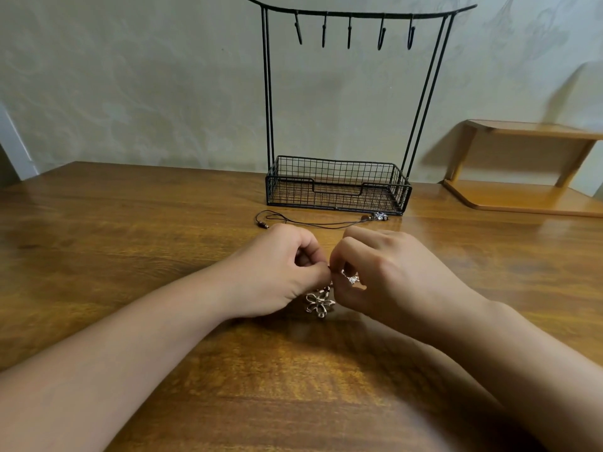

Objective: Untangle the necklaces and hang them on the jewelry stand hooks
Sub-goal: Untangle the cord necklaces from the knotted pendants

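Note:
My left hand (pixel 280 269) and my right hand (pixel 388 272) meet at the middle of the wooden table (pixel 130 223), fingertips together, both pinching a necklace. Its silver flower pendant (pixel 319 303) hangs below the fingers, and a small shiny charm (pixel 350 278) shows under my right fingers. A second necklace on a dark cord (pixel 313 223) lies flat on the table just beyond my hands, with a beaded pendant (pixel 378 216) at its right end. The black wire jewelry stand (pixel 339 187) rises behind it; its several hooks (pixel 349 31) are bare.
A small wooden shelf (pixel 528 164) stands at the table's right rear corner against the pale wall. The stand's basket base holds nothing that I can see. A chair back edge shows at far left.

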